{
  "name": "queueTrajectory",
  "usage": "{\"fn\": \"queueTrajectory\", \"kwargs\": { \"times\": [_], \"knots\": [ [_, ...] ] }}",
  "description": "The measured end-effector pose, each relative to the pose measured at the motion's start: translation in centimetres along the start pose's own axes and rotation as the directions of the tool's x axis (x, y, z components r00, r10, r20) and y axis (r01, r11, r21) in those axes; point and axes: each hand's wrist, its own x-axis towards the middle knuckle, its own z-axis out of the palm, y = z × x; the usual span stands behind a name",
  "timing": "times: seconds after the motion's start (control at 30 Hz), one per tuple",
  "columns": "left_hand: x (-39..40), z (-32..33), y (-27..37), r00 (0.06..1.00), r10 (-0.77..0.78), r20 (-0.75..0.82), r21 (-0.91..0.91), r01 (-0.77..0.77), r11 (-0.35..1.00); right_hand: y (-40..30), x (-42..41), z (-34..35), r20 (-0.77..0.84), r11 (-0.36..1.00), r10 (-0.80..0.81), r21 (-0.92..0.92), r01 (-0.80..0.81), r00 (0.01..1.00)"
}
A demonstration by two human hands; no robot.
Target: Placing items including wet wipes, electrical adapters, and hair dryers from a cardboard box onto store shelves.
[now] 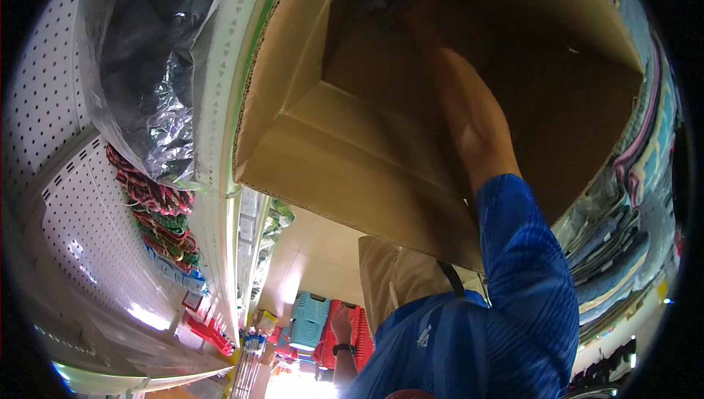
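My right arm reaches deep into an open cardboard box (352, 179), and my right hand (423, 16) is lost in the dark at its far end. Something dim and dark (380, 4) shows beside that hand, too shaded to name. Whether the fingers hold it cannot be made out. My left hand (342, 322), with a black band at the wrist, hangs low by my side, away from the box. Its fingers look loosely bent, and it is too small to tell whether anything is in them.
Left of the box runs a white shelf edge (214, 124) with dark goods in clear plastic (148, 69). Coiled cords (159, 206) hang by a white pegboard (99, 223). Folded textiles (610, 250) are stacked at right. Blue (309, 319) and red plastic carriers (364, 338) stand beyond my left hand.
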Motion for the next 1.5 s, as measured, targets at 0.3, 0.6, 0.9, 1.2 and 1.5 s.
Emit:
{"fn": "queueTrajectory", "kwargs": {
  "times": [0.3, 0.6, 0.9, 1.2, 1.5],
  "knots": [
    [-2.9, 2.4, 3.9, 0.966, -0.248, 0.065, -0.356, 0.255, 0.899, -4.6, -7.6, -1.2, -0.025, 0.984, 0.019, 0.179, -0.014, 0.999],
    [-0.3, 4.0, 14.2, 0.992, 0.121, 0.018, -0.277, -0.111, 0.954, -16.6, -12.2, -10.0, 0.478, 0.754, 0.368, 0.348, -0.557, 0.797],
    [-10.7, 2.3, 35.8, 0.433, 0.860, -0.272, 0.032, -0.889, 0.457, -40.5, -24.9, -19.2, 0.722, 0.906, 0.118, 0.203, -0.372, 0.681],
    [-27.5, -1.1, 30.4, -0.394, 0.817, -0.421, 0.583, -0.808, -0.089, -51.2, -51.9, -24.6, 0.942, 1.000, 0.022, -0.025, 0.004, 0.336],
    [-33.5, -2.0, 4.4, 0.001, 0.668, -0.744, 0.292, -0.899, 0.327, -38.1, -80.5, -22.1, 0.925, 0.925, 0.350, -0.366, -0.104, -0.149]
  ]
}}
